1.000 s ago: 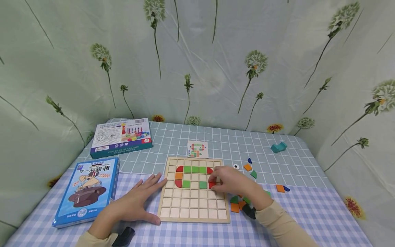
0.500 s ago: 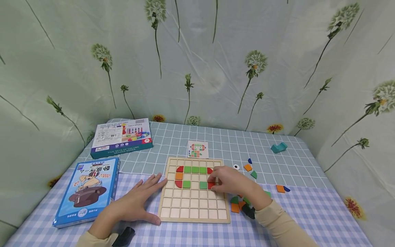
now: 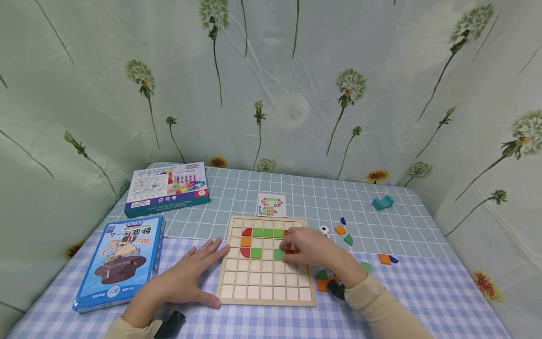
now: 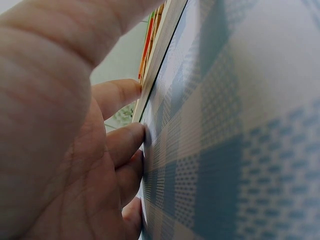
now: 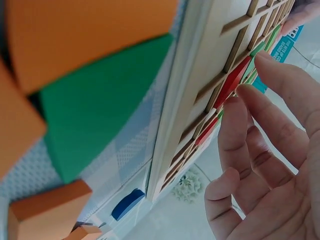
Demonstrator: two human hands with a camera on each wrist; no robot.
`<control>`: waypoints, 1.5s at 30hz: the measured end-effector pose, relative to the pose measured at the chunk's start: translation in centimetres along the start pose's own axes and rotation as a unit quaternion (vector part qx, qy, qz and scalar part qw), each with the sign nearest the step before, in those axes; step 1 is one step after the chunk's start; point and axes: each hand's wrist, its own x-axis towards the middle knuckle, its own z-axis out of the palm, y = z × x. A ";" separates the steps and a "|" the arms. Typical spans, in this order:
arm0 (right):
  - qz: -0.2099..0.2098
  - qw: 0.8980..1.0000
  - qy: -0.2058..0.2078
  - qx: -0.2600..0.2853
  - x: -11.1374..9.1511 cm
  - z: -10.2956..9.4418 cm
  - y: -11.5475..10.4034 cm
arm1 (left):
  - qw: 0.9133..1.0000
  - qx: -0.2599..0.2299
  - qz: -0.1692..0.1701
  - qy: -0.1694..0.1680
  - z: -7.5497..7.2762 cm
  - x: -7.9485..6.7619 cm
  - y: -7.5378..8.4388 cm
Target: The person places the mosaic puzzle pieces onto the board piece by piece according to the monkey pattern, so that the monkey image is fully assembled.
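A wooden grid board lies on the table with red, green and orange pieces set in its upper cells. My left hand rests spread on the cloth at the left; in the left wrist view its fingers touch the board's side edge. Over the board's right part, my right hand has bent fingers and thumb at a teal-green tile and a red piece. In the right wrist view, thumb and forefinger stand apart, fingertips close to the red piece; no piece shows lifted.
A pattern card lies behind the board. Loose orange tiles, a green tile, an eye disc and blue pieces lie to the right. A teal curved block sits farther back. Two boxes stand left.
My right hand has shifted slightly left over the board, from the red piece toward the teal-green tile. My left hand has stayed in place.
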 end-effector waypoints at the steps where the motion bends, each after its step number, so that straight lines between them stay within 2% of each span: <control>1: 0.001 1.000 -0.001 -0.003 0.0 0.0 0.0 | 1.000 0.000 0.000 0.000 0.0 0.0 0.0; 12: 0.001 1.000 0.007 -0.020 0.1 0.2 -0.1 | 1.000 -0.004 -0.006 -0.004 0.2 0.2 -0.3; 17: 0.006 1.000 0.017 0.002 -0.5 -0.2 0.4 | 1.000 -0.005 -0.003 -0.002 0.2 0.3 -0.4; 25: 0.069 0.996 0.053 0.037 -3.3 -2.4 3.3 | 1.000 -0.001 0.000 -0.004 0.1 0.3 -0.2; 31: 0.119 0.990 0.060 0.050 -5.6 -3.8 5.6 | 1.000 -0.003 0.002 -0.004 0.0 0.1 -0.1; 36: 0.130 0.988 0.073 0.040 -6.8 -4.0 6.8 | 1.000 -0.005 0.001 -0.004 0.0 0.0 -0.1; 45: 0.133 0.987 0.037 0.078 -7.3 -3.1 7.2 | 1.000 -0.002 0.001 -0.004 0.0 0.0 -0.1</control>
